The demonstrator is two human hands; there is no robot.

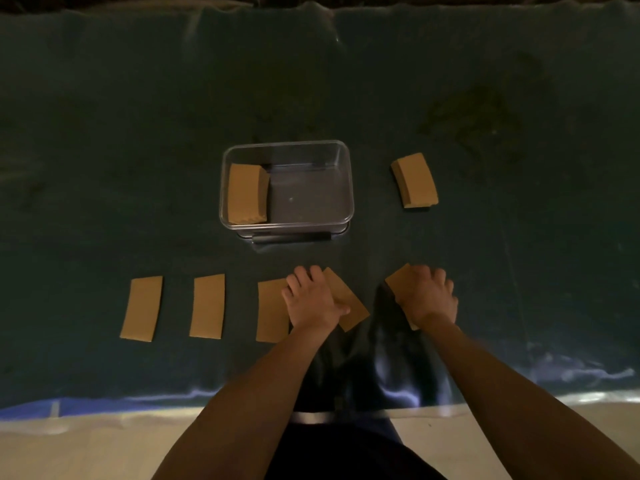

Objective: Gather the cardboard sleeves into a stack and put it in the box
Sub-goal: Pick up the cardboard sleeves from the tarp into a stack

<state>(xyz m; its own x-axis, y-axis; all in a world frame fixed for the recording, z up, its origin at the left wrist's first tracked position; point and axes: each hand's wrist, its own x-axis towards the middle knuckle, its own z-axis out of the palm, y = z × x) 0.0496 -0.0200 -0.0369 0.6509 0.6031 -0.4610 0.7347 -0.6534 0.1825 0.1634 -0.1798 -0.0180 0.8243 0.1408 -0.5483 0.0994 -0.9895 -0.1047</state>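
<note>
While both hands press flat, fingers spread, on loose sleeves near the worktop's front edge, the left hand point(313, 299) covers a tan flat cardboard sleeve point(349, 301) and the right hand point(427, 294) covers another point(398, 277). Sliding these together squarely, edges aligned, before lifting should keep the stack tidy. Three more sleeves point(207, 305) lie in a row toward the front left corner. One stack point(246, 194) sits inside the clear rectangular plastic box point(341, 161) mid-worktop; another stack point(415, 180) rests right of it. The dark green cloth point(104, 133) looks wrinkled, and the room is dim.
</note>
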